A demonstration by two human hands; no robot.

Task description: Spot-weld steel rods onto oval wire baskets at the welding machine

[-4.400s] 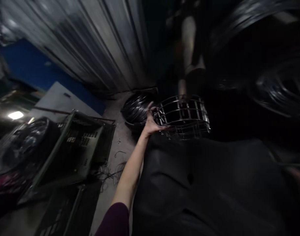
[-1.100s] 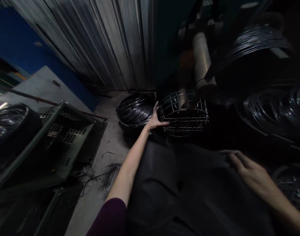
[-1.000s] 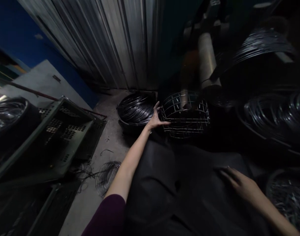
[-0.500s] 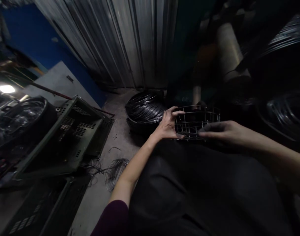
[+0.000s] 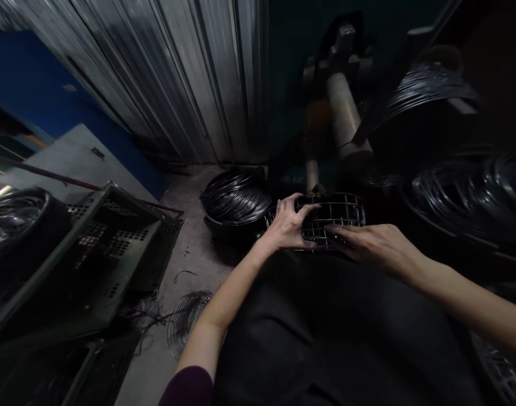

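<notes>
Wire cage [image 5: 334, 213] part-hidden; left hand [image 5: 287, 225] grip, spread wide, holds it; right hand [image 5: 376, 242] grip: cannot tell

One left hand [image 5: 285, 223] and one right hand [image 5: 374, 242] make two hands in all, with one wire basket [image 5: 344, 213] between them. One purple sleeve [image 5: 190, 386] shows. Coils of wire number four: one in a black tub [image 5: 236, 197], one loose on the floor [image 5: 189, 321], one at upper right [image 5: 435, 87], one at far right [image 5: 469, 194]. At least two green crates [image 5: 135, 256] are visible; whether there is a third is too dark to tell. I count one blue panel [image 5: 16, 79], one pale panel [image 5: 82, 160], one thick metal cylinder [image 5: 344, 110] and one thinner post [image 5: 312, 175].
</notes>
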